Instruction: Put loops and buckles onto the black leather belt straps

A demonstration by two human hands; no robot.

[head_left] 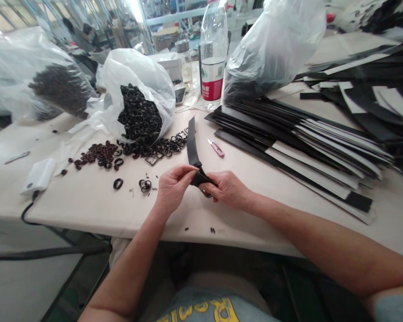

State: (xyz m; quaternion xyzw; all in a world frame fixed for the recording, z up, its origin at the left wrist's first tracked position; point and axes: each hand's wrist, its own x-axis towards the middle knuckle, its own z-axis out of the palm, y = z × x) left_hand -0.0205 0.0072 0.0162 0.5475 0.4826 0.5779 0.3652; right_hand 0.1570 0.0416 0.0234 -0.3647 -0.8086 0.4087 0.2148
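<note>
My left hand (175, 185) pinches a black strap (192, 142) between thumb and fingertips near its folded lower end. My right hand (228, 190) closes on the same folded end from the right. From there the strap runs away from me, its cut tip lying towards the bags. A dark loop (198, 165) appears to go around the strap just beyond my fingers. Below them shows part of a metal buckle (206, 193), mostly covered by the right hand. Beyond my right hand lie small pink thread snips (216, 148). Left of my left hand are several black loops (144, 185).
Many loose loops spill from a white plastic bag (139, 67), beside a pile of dark red-brown pieces (97, 153). Stacked black strips (271, 129) fill the right side. A plastic bottle (213, 67) stands behind. A white corded box (39, 175) lies left.
</note>
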